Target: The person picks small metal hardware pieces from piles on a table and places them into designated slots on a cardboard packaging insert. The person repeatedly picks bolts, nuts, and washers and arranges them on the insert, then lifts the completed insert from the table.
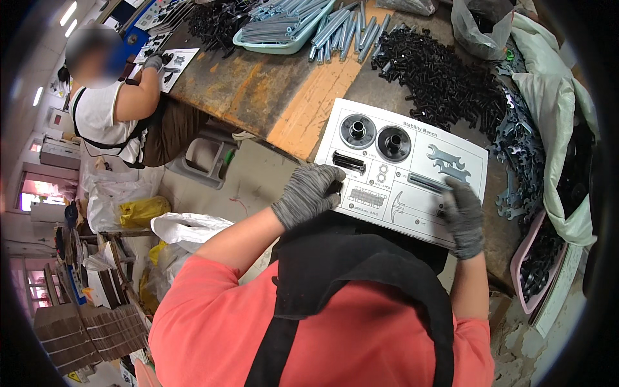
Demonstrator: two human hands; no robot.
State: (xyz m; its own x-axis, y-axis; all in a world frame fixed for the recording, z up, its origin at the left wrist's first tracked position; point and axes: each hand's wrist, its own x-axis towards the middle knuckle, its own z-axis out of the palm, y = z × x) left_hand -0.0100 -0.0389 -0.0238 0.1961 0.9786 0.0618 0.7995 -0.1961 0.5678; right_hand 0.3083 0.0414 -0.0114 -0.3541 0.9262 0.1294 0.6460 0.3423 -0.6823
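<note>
A white printed card lies tilted at the table's front edge, just ahead of me. Two round black flanged caps rest in its upper left boxes, with black rod-like parts below them. Farther right are two grey open-end wrenches and a dark tube; I cannot tell whether these are real or printed. My left hand, grey-gloved, is closed at the card's left edge, a small dark thing by its fingertips. Also gloved, my right hand bends its fingers over the card's right side; what they hold is hidden.
A heap of black bolts lies beyond the card, with metal tubes and a tube-filled light green tray farther back. Loose wrenches and a pink bin are at right. A co-worker sits at far left.
</note>
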